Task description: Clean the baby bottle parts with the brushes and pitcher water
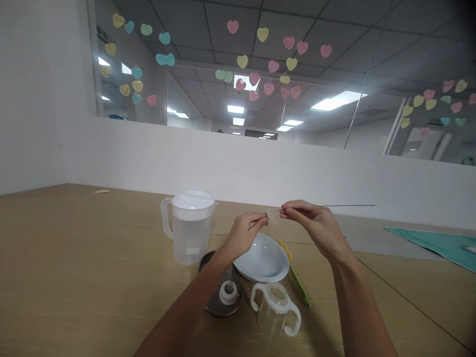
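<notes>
My left hand [247,230] pinches a small translucent piece [273,215], which looks like a soft bottle nipple; its exact shape is blurred. Between the fingertips of my right hand [312,218] is a thin metal rod [345,205], held almost level. Its left end reaches the translucent piece; whether it goes inside I cannot tell. Both hands are raised above a white bowl [262,263]. Nearer to me stands a clear baby bottle [273,310] with a white two-handled collar. Left of it, partly behind my left forearm, a metal kidney-shaped tray [223,310] holds a white ring-like part [228,292].
A lidded translucent pitcher [191,233] containing clear liquid stands left of the bowl. Along the bowl's right side lies a green-handled brush [299,285] with a yellow end. A teal cloth [427,243] is at the far right. Behind the table [92,258] rises a white wall [130,153] with windows.
</notes>
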`<state>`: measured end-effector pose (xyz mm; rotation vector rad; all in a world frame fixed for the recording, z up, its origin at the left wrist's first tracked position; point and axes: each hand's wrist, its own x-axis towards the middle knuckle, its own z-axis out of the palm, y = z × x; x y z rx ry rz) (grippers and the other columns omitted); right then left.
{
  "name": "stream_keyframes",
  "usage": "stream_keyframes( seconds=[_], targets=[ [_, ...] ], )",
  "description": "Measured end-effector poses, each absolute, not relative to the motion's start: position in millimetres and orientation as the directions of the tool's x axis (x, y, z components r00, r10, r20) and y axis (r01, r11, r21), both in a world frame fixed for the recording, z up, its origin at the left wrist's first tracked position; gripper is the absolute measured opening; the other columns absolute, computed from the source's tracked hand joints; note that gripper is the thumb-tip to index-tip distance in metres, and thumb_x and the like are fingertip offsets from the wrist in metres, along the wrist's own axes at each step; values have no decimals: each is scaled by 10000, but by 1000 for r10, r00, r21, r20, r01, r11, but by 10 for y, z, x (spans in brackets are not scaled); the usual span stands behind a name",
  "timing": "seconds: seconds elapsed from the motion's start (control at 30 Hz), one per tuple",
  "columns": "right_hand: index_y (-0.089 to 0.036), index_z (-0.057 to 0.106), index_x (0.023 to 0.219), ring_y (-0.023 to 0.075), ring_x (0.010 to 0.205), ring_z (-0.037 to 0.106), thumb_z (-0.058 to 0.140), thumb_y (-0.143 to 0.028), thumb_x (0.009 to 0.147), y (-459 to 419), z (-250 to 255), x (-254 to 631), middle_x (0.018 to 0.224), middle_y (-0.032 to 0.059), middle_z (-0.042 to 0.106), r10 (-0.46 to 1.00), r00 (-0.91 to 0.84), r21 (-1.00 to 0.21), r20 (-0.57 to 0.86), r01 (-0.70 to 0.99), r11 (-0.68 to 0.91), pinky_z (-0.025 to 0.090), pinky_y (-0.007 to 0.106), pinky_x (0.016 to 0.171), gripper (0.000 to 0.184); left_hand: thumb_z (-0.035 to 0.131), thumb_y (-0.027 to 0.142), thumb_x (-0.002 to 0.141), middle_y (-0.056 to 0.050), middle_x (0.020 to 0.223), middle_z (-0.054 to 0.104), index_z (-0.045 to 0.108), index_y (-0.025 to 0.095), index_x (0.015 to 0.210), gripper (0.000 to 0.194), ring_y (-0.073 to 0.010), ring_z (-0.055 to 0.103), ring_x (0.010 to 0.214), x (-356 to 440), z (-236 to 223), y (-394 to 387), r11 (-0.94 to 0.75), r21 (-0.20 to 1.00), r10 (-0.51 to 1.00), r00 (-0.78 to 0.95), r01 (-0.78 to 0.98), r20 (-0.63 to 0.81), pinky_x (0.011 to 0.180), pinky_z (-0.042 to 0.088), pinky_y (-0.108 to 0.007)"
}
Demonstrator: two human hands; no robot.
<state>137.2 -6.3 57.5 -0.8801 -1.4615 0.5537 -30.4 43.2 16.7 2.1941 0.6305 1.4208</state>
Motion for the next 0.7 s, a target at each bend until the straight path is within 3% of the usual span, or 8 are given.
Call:
stream_keyframes(
  seconds=[0.23,0.53,0.7],
  targets=[
    [-160,697,811,176,723,654,725,-404,633,-75,587,1420,806,63,691,770,157,-786,618,158,598,548,377,769,303,441,309,860,-35,861,673,674,159,850,277,-161,577,819,-311,169,448,-776,617,619,339,128,708,752,408,-244],
    [-159,696,783,172,734,638,709,-403,648,-40,578,1343,802,66,686,763,84,-764,640,168,623,552,332,685,279,450,290,861,-38,848,662,673,160,859,258,-154,567,819,-299,175,414,-791,602,596,354,108,720,749,403,-235],
    [-156,701,775,146,655,609,690,-394,667,-23,560,1359,781,66,686,735,104,-730,670,274,626,528,292,609,262,447,291,864,-36,847,662,672,160,837,262,-151,562,798,-302,165,442,-803,581,587,343,133,733,738,394,-239]
  ],
)
